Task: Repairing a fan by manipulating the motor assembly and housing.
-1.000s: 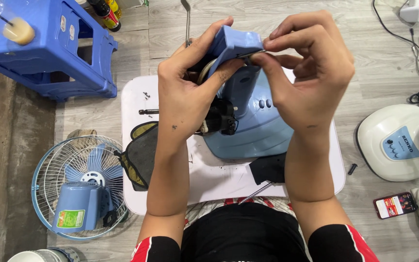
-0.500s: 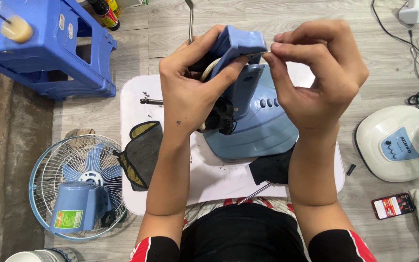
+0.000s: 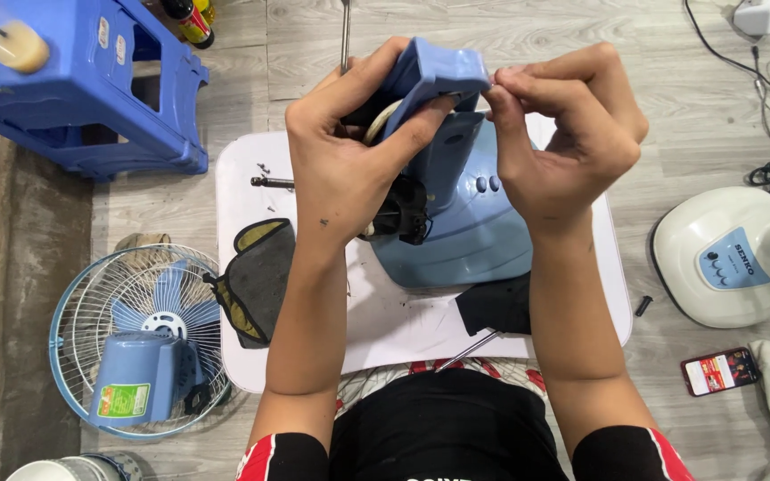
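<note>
- The left hand (image 3: 349, 169) wraps its fingers around a smooth blue plastic fan housing (image 3: 434, 80), held above the rounded blue fan base (image 3: 474, 232).
- The right hand (image 3: 572, 134) pinches the housing's top right corner with fingertips pressed together.
- The base sits mid-counter (image 3: 242, 178); the white counter's left strip lies bare.
- A wire-caged fan (image 3: 135, 338) lies on the floor just left.

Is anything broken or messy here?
Yes. The blue fan on the white board is taken apart: the left hand holds its blue housing piece off the blue fan base, and the right hand pinches the piece's edge. A caged fan head lies detached on the floor. Small screws sit loose.
</note>
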